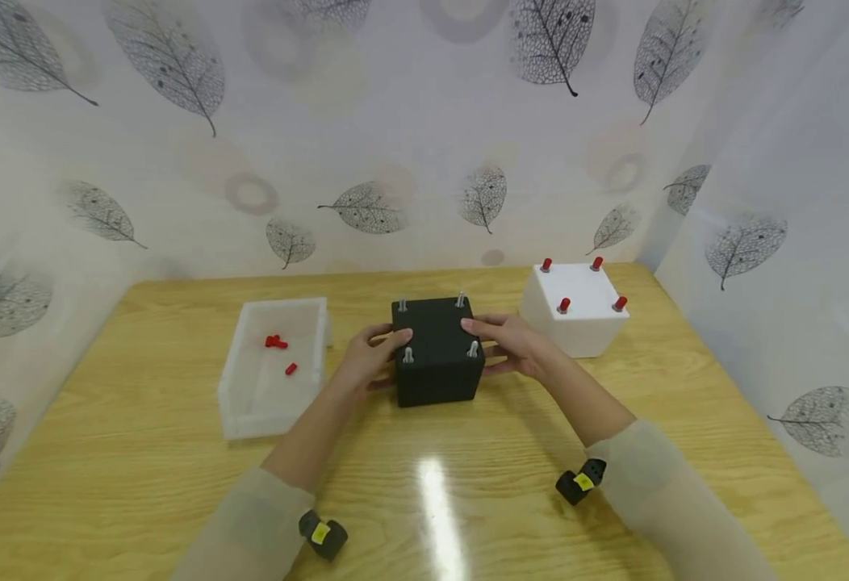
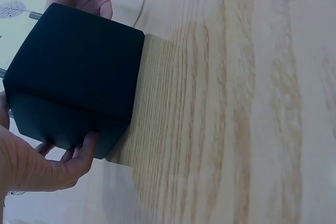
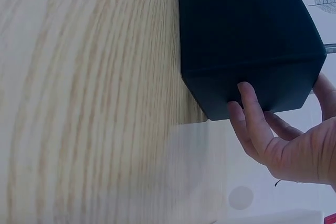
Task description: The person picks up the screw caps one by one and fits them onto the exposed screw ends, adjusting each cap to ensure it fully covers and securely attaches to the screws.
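At the centre of the head frame, a black box (image 1: 439,343) on or just over a wood-grain table (image 1: 141,476) (cannot tell which from any of the three views), with four bare metal bolts (image 1: 408,354) upright at the corners of its top. At its left, the left hand (image 1: 366,360) clamped on it, thumb over the top edge, fingers against the side. At its right, the right hand (image 1: 509,342) clamped on it too, thumb on the top, fingers slightly apart along the side. Left of centre, a whitish tray (image 1: 256,426) on the table, with a small cluster of red caps (image 1: 275,342) in its upper part and a lone cap (image 1: 290,369) to the lower right of those. Toward the upper right, just beyond the right hand, a white box (image 1: 577,292) with a red tip (image 1: 564,305) at each corner of its top. Across the upper frame, a pale backdrop (image 1: 403,137) printed with grey leaves (image 1: 554,36). Along the lower edge, two beige sleeves (image 1: 250,516), a black camera (image 1: 333,542) at each cuff, and between them a bright reflection (image 1: 439,516) on the table. In the left wrist view, the black box in the upper left, with the left hand below it, the right hand above. In the right wrist view, the black box in the upper right, the right hand at lower right with fingertips on one face.
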`<state>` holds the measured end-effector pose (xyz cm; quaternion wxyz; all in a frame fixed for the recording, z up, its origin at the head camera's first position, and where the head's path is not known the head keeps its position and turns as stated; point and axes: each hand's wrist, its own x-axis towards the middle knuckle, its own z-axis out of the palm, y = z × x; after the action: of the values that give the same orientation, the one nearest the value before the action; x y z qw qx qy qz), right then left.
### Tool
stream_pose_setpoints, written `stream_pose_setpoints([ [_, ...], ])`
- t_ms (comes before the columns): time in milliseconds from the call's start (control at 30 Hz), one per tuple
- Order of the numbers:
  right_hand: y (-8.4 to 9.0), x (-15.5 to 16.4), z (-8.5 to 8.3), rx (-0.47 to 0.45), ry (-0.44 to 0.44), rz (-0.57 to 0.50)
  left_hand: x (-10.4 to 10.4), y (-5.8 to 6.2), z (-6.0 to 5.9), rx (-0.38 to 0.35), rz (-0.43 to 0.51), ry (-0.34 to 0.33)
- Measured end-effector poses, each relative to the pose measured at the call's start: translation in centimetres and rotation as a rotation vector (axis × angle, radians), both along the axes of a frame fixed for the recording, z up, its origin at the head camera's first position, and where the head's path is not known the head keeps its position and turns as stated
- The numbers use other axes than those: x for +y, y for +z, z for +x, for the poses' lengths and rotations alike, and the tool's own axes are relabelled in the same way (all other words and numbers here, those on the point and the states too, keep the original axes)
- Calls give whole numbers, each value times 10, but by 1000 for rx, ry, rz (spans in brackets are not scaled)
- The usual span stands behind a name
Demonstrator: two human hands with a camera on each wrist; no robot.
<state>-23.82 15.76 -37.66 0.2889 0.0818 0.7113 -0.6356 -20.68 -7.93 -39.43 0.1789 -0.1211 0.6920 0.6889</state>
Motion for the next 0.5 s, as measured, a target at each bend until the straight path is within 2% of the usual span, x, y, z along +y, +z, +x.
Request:
stream_pose_setpoints([
  [500,-3,0,15,47,3,22,2,-3,14,34,8,26],
])
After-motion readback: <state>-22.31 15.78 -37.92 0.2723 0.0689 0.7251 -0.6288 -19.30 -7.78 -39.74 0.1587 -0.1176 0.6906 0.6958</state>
